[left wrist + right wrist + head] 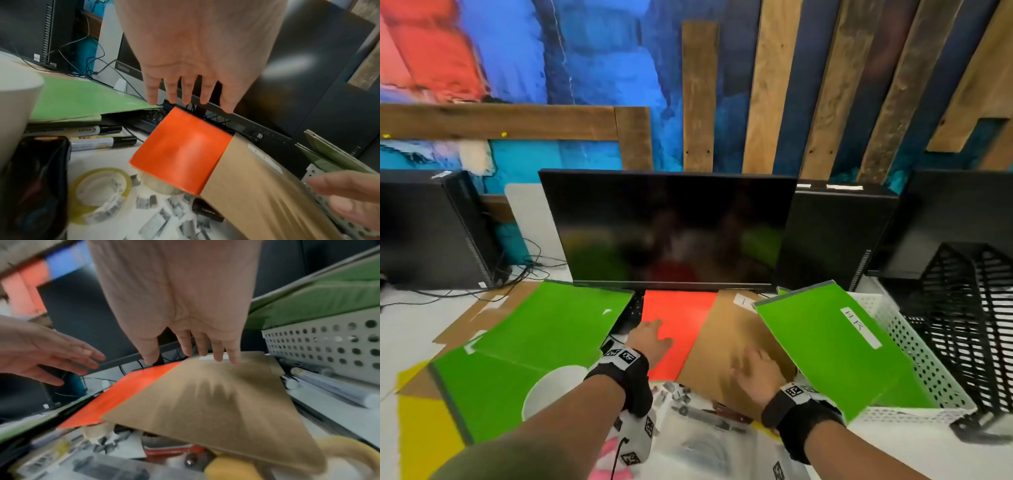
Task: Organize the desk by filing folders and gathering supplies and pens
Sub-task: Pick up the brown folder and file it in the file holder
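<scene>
An orange-red folder [681,322] lies in front of the monitor, and a brown folder [726,342] overlaps its right edge. My left hand [654,334] hovers over the orange-red folder [180,154] with straight, spread fingers [187,94] and holds nothing. My right hand [751,366] is open above the brown folder [205,402], casting a shadow on it. A green folder [825,342] labelled HR leans in the white perforated basket [928,363]. More green folders [551,325] lie at the left. Markers [98,129] and a tape roll [100,193] sit near the front.
A dark monitor [671,229] stands behind the folders, with a keyboard partly under them. A black mesh file rack [962,308] is at the far right. A white cup [551,387], a black phone [35,178], a yellow folder [424,431] and scattered staples [674,394] crowd the front.
</scene>
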Tool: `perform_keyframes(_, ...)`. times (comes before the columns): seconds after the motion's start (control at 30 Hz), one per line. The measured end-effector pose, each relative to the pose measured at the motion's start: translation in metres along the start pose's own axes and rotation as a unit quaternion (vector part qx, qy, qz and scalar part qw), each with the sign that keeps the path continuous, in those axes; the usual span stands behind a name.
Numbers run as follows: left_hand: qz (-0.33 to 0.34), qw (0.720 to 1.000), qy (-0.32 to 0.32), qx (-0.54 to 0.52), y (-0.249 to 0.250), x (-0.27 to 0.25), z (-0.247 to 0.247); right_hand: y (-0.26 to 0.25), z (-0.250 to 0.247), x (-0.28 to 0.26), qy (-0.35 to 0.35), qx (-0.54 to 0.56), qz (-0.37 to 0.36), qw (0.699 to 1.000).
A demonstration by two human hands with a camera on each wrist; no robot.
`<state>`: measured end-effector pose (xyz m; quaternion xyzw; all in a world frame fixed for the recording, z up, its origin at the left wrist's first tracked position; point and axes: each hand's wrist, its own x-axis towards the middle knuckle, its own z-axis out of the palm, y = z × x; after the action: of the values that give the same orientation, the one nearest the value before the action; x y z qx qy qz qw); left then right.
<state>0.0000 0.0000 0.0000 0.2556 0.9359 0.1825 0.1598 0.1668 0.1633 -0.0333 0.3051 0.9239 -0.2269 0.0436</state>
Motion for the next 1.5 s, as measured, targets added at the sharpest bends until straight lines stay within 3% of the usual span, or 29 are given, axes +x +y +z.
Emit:
perform_keyframes(0.17,-0.035,0.999,-0.018,0.015,-0.014,0.008,0.013,0.011,0.021,0.0,-0.014,0.007,0.104,0.994)
perform_keyframes(0.27,-0.081,0.997,-0.014,0.016,-0.018,0.01,0.018,0.018,0.033,-0.002,0.016,0.026,0.175,0.984)
perform_keyframes(0.4,-0.115,0.99,-0.039,-0.067,-0.027,0.014,0.025,0.023,0.047,-0.002,0.054,0.08,0.225,0.97)
perform_keyframes(0.6,-0.097,0.979,-0.076,-0.16,-0.032,0.016,0.029,0.011,0.053,-0.009,0.006,0.001,0.197,0.98)
perform_keyframes(0.8,-0.111,0.971,-0.05,-0.206,-0.024,0.009,0.033,-0.018,0.059,-0.016,0.006,-0.035,0.122,0.992)
perform_keyframes(1.0,-0.063,0.982,-0.043,-0.174,-0.013,0.008,0.04,-0.035,0.055,-0.016,0.01,0.033,0.078,0.996)
perform_keyframes(1.1,-0.073,0.981,-0.036,-0.174,-0.007,0.008,0.041,-0.036,0.051,-0.017,-0.003,0.057,0.061,0.997)
perform_keyframes(1.17,-0.086,0.976,-0.032,-0.198,-0.005,0.008,0.042,-0.035,0.049,-0.018,0.024,0.084,0.073,0.993)
perform_keyframes(1.33,-0.119,0.955,0.002,-0.272,-0.011,0.007,0.038,-0.021,0.042,-0.014,0.103,0.181,0.224,0.952)
perform_keyframes(1.43,-0.136,0.958,-0.002,-0.253,-0.017,0.01,0.035,-0.014,0.039,-0.014,0.105,0.311,0.314,0.891)
perform_keyframes(1.5,-0.155,0.959,-0.006,-0.235,-0.022,0.01,0.032,-0.015,0.038,-0.017,0.043,0.442,0.319,0.837)
